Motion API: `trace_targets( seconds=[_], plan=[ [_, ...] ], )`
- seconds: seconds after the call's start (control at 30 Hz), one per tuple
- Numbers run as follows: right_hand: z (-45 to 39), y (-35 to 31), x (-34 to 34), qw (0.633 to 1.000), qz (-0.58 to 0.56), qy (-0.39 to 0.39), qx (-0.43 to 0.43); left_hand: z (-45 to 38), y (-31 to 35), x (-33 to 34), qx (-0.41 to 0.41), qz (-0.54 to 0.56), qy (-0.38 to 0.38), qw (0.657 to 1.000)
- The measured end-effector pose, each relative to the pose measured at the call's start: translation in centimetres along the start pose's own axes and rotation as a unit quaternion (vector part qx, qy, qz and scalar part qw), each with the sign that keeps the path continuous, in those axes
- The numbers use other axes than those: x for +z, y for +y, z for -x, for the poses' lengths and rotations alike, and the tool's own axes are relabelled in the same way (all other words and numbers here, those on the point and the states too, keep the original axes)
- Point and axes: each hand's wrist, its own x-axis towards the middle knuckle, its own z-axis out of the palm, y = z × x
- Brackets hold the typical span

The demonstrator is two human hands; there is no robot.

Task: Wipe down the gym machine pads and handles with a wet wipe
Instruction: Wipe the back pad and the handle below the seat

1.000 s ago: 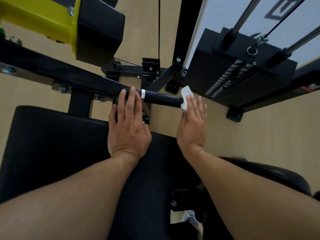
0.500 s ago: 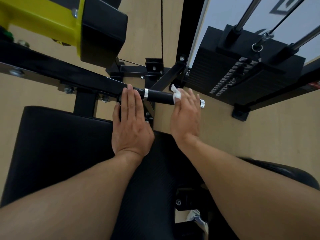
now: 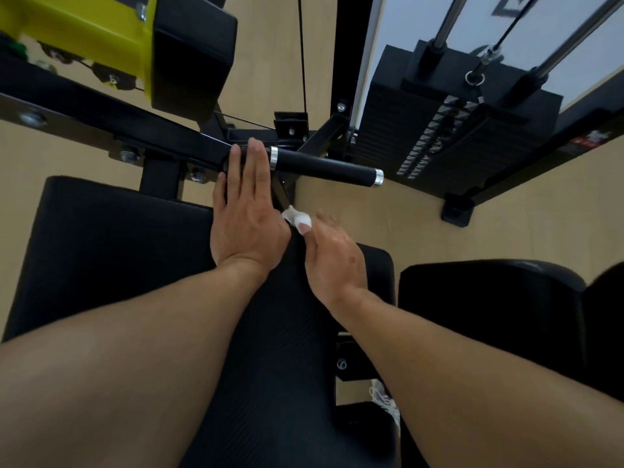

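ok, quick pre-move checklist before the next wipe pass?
1. Wipe in the right hand: ok, pinched at the fingers.
2. Wipe touching the handle: not ok, it sits below the handle, near the pad edge.
3. Handle free to wipe: ok, bare from collar to end cap.
4. Left hand bracing: ok, flat, fingers across the bar beside the collar.
5. Wipe still wet: cannot tell.
6. Pad wiped: cannot tell.
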Motion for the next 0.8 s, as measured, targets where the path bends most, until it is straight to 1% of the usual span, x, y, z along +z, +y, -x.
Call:
trace_targets(
  seconds=[0.03,0.1,0.13,0.17,0.2,0.23,0.27,0.33,0.43,0.47,0.53,0.6,0.67,0.73,0.8],
  plan=[
    [0.3,-0.8,0.3,0.997,-0.05,0.05,0.036,0.0,0.0,-0.1,0.002,0.016,0.007,1.0],
    [1.3,-2.0,0.3,0.971,-0.135,0.15,0.131,0.2,-0.1,-0.2,0.004,0.048,0.025,0.999],
    [2.1,-2.1,0.5,0.954,-0.167,0.186,0.168,0.3,-0.2,-0.3,0.007,0.059,0.034,0.998],
    [3.1,-2.0,0.6,0.942,-0.183,0.21,0.184,0.4,-0.3,-0.3,0.012,0.069,0.038,0.997],
    [4.4,-1.6,0.7,0.94,-0.187,0.216,0.188,0.5,-0.4,-0.4,0.019,0.078,0.034,0.996],
    [5.8,-1.2,0.8,0.945,-0.181,0.202,0.185,0.7,-0.6,-0.6,0.025,0.087,0.023,0.996],
    [7.4,-0.7,1.2,0.957,-0.163,0.167,0.174,1.1,-0.7,-0.8,0.026,0.095,0.01,0.995],
    [10.8,0.3,2.5,0.981,-0.118,0.092,0.119,3.0,-1.0,-1.1,0.039,0.094,-0.01,0.995],
    [14.4,0.5,4.2,0.996,-0.073,0.016,0.044,7.2,-0.9,-1.1,0.113,0.053,-0.028,0.992],
    [15.0,0.4,4.4,0.997,-0.065,0.0,0.035,8.5,-0.8,-1.0,0.132,0.04,-0.029,0.99],
    [15.1,0.5,4.6,0.998,-0.059,-0.001,0.038,10.3,-0.6,-0.7,0.141,0.018,-0.034,0.989],
    [14.8,0.8,4.2,0.997,-0.034,0.017,0.071,11.6,-0.7,-0.5,0.132,-0.006,-0.052,0.99],
    [14.1,1.4,3.6,0.988,-0.025,0.027,0.148,12.6,-1.2,-0.3,0.139,-0.04,-0.075,0.987],
    [13.1,2.1,2.7,0.972,-0.039,0.03,0.231,13.0,-1.6,-0.1,0.154,-0.066,-0.084,0.982],
    [11.7,2.7,1.8,0.958,-0.069,0.038,0.276,13.2,-1.6,0.0,0.157,-0.086,-0.081,0.981]
  ],
)
